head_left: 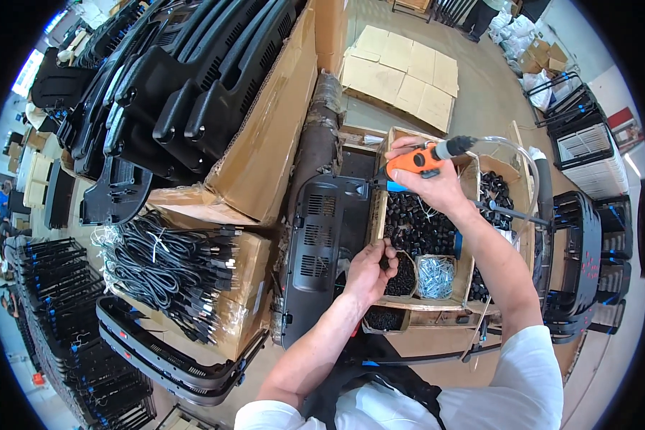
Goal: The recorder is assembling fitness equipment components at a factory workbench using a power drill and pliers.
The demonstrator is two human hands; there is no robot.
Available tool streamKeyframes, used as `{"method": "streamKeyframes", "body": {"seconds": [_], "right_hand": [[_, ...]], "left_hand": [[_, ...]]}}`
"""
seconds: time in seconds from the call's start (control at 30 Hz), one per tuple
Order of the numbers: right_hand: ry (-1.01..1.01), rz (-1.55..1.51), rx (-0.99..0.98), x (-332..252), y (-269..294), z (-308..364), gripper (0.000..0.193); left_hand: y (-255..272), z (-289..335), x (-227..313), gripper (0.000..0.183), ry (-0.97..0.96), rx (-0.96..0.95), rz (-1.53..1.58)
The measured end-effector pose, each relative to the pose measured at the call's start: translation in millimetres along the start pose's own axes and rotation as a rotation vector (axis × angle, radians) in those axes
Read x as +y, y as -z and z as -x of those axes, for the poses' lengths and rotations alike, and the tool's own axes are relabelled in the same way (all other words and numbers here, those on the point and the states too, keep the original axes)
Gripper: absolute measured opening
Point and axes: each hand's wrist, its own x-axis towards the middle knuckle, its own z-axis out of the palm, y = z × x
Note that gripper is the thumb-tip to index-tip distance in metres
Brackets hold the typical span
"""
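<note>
Gripping orange screwdriver (pixel 424 159), right hand (pixel 430 183); left hand (pixel 369 271) fingertips hidden (small black parts (pixel 401 276)).

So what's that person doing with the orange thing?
A person stands over a black plastic panel with slotted vents. The right hand holds an orange power screwdriver with its tip down at the panel's upper edge. The left hand reaches into a small box of black screws. Beside it sits a box of silver screws, both inside a wooden tray. Bundled black cables lie on cardboard boxes to the left.
</note>
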Motion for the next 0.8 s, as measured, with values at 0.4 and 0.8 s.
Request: {"method": "streamKeyframes", "body": {"seconds": [0.4, 0.8], "right_hand": [[-0.08, 0.118, -0.097, 12, -15, -18, 0.045], [-0.036, 0.009, -0.028, 24, -1, -15, 0.05]], "left_hand": [[26, -1, -2, 0.021, -0.09, 0.091, -0.122], [28, -13, 11, 0.018, -0.077, 0.115, -0.073]]}}
